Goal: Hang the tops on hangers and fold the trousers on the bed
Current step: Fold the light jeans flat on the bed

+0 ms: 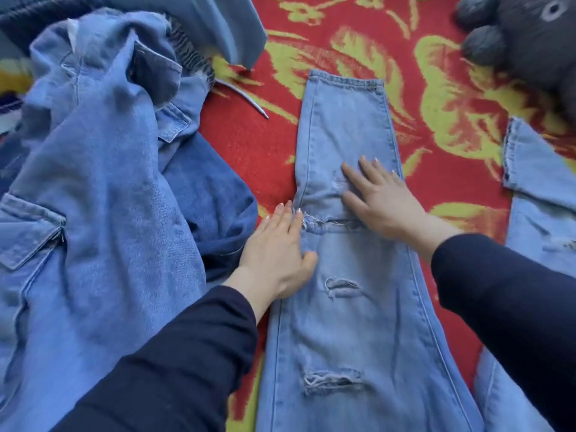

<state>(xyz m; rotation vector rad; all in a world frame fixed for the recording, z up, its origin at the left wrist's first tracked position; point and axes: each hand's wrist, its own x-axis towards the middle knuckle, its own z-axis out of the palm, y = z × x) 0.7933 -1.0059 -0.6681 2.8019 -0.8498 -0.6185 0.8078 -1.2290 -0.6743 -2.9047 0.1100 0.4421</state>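
Note:
A pair of light blue ripped jeans (346, 307) lies stretched out lengthwise on the red and yellow bed cover (436, 98), its hem at the far end. My left hand (277, 254) rests flat on the jeans' left edge beside a rip. My right hand (380, 198) lies flat on the leg just above that rip, fingers spread. Neither hand grips the fabric. To the left sits a crumpled heap of blue cargo jeans (93, 198) over a darker denim piece (215, 194).
Another light denim leg (542, 198) lies along the right edge. A dark grey plush toy (526, 39) sits at the top right. A grey-blue garment (224, 23) with a drawstring (246, 96) lies at the top left.

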